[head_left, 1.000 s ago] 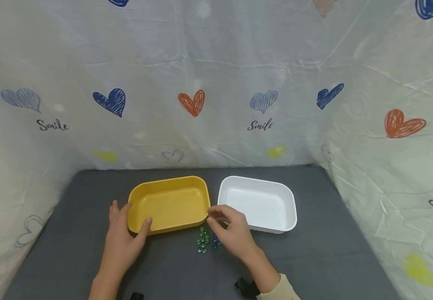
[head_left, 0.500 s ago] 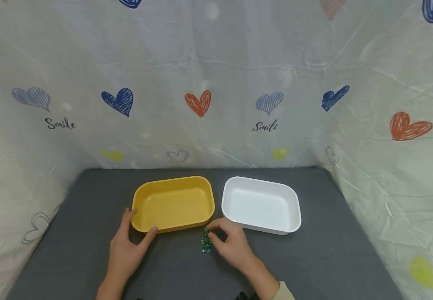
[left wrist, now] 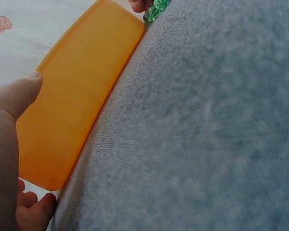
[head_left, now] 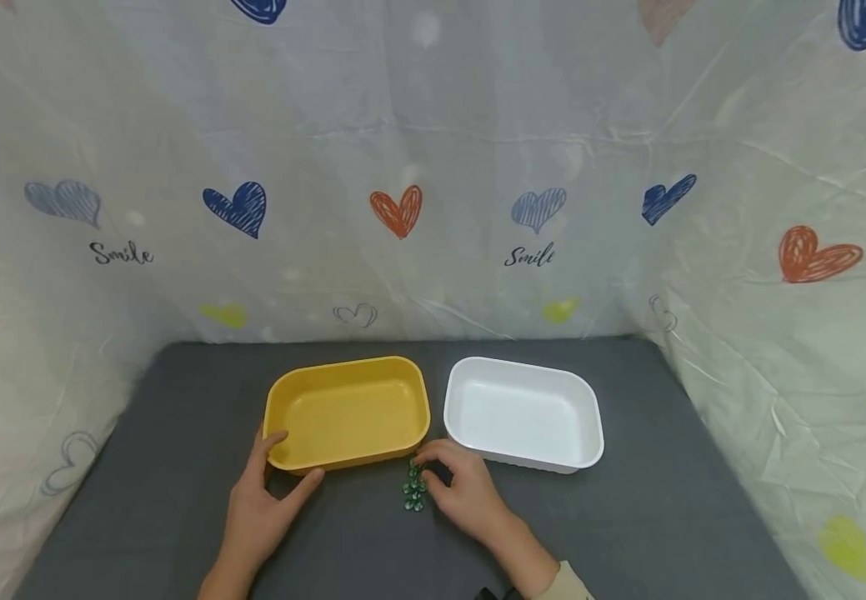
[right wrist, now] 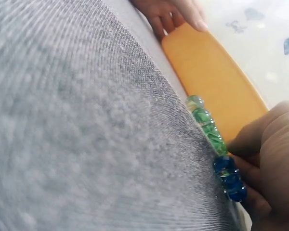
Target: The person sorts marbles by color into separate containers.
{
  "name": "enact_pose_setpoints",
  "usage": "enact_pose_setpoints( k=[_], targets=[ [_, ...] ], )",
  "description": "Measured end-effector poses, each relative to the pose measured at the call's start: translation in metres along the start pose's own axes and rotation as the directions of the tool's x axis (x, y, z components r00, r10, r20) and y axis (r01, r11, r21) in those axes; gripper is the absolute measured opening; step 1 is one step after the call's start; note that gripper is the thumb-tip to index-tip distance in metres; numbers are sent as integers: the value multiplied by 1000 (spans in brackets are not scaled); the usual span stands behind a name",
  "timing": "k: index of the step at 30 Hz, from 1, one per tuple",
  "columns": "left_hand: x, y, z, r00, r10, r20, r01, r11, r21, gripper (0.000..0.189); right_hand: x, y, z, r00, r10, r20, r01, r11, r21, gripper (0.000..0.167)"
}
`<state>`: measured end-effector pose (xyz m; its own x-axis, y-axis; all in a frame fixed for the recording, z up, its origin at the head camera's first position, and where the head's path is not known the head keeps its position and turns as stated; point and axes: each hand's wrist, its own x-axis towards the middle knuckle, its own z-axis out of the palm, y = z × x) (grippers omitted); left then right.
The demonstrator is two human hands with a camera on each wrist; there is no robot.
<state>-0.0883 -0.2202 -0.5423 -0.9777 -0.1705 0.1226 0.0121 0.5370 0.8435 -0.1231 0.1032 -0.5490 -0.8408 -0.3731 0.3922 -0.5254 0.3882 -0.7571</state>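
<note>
In the head view my left hand holds the front left corner of a yellow tray, index finger over the left rim and thumb at the front wall. My right hand is at the front right corner, thumb and index finger curled at the far end of a small group of green glass beads. Whether a bead is pinched is hidden. Under that hand, several blue glass beads show in the right wrist view. The head view hides them. Nothing lies in the yellow tray.
To the right of the yellow tray stands a white tray, with a narrow gap between them. Both rest on a dark grey cloth-covered table. A white curtain printed with hearts hangs behind and around it.
My right hand has come from the yellow tray's right edge down to the green beads, covering the blue ones. My left thumb has slid from the tray's rim to its front. The view shifted slightly.
</note>
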Motion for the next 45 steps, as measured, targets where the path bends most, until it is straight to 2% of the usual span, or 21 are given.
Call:
enact_pose_setpoints(
  k=[7, 16, 20, 26, 33, 40, 45],
  targets=[
    [2, -2, 1, 1000, -7, 3, 7, 1000, -28, 87, 4, 3, 2, 1000, -28, -14, 27, 999, -33, 26],
    [1, -3, 2, 999, -31, 7, 31, 998, -54, 94, 3, 0, 1, 998, 8, 59, -5, 999, -46, 28],
    [-1, -3, 2, 1000, -27, -6, 26, 998, -48, 94, 4, -1, 2, 998, 6, 63, -2, 999, -50, 28],
    [2, -4, 3, 999, -15, -32, 13, 998, -55, 86, 5, 0, 2, 999, 4, 48, -2, 999, -46, 27],
    [1, -6, 3, 998, -4, -64, 0, 998, -64, 79, 4, 2, 1, 999, -39, -1, 39, 998, -43, 28],
    [1, -5, 3, 998, -21, -59, 16, 997, -77, 78, 5, 0, 0, 996, -81, -46, 79, 996, -32, 26],
    [0, -5, 1, 998, -23, -64, 19, 997, -71, 67, 4, -3, 2, 991, -116, -72, 116, 993, 0, 26]
  ],
)
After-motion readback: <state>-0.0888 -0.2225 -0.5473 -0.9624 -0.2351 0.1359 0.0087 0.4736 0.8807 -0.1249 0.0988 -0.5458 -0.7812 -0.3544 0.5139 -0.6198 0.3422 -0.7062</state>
